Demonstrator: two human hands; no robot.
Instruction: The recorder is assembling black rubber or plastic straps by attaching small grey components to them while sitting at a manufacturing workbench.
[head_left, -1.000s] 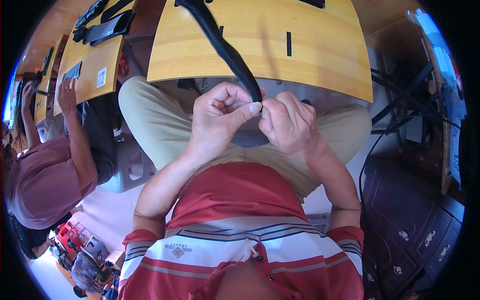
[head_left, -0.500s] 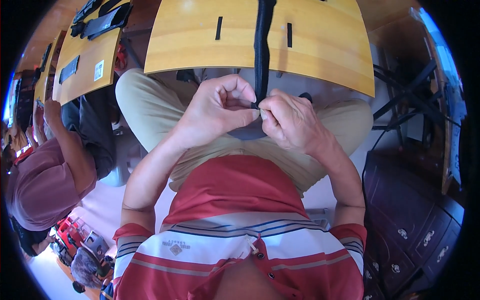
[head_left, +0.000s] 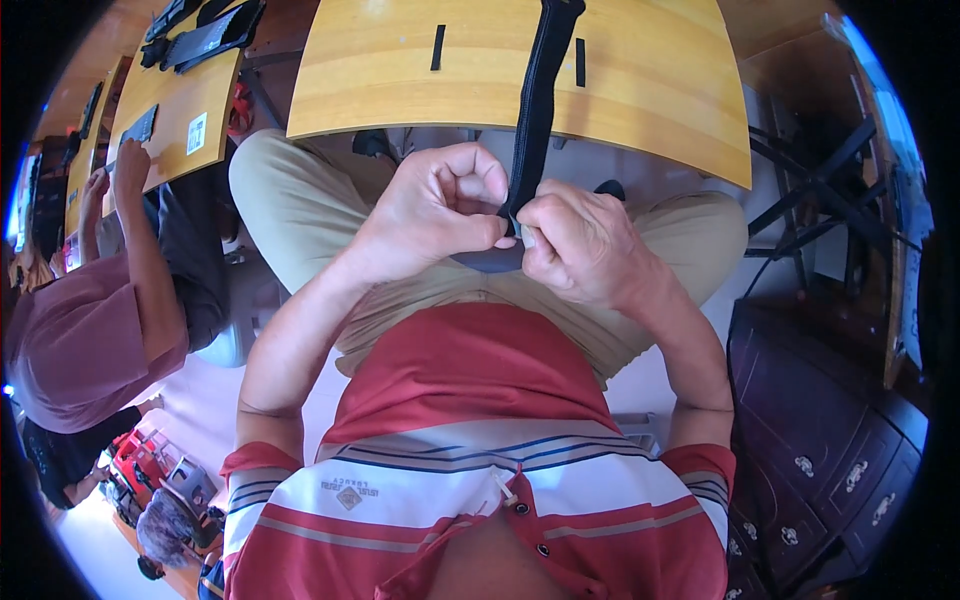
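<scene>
A long black fabric strip (head_left: 537, 110) runs from my hands up across the front edge of the table, with a line along its length like a zipper. Its near end is pinched between my two hands above my lap. My left hand (head_left: 436, 203) has thumb and fingers closed on the strip's left side. My right hand (head_left: 580, 238) grips the same end from the right, thumb against curled fingers. The hands almost touch there, and the fingertips cover part of the strip's end. The far end lies curled at the top of the view.
The yellow wooden table (head_left: 390, 85) is ahead, with two short black strips (head_left: 438, 47) on it. At left, another person (head_left: 95, 320) reaches to a second table (head_left: 190, 170) with black items. Dark metal legs (head_left: 820, 190) and a dark drawer cabinet (head_left: 800, 450) are at right.
The black strip has shifted nearer and leans more to the right, its far end now in view. My hands stay close together, fingers slightly changed. The person at left has raised their hands toward their table.
</scene>
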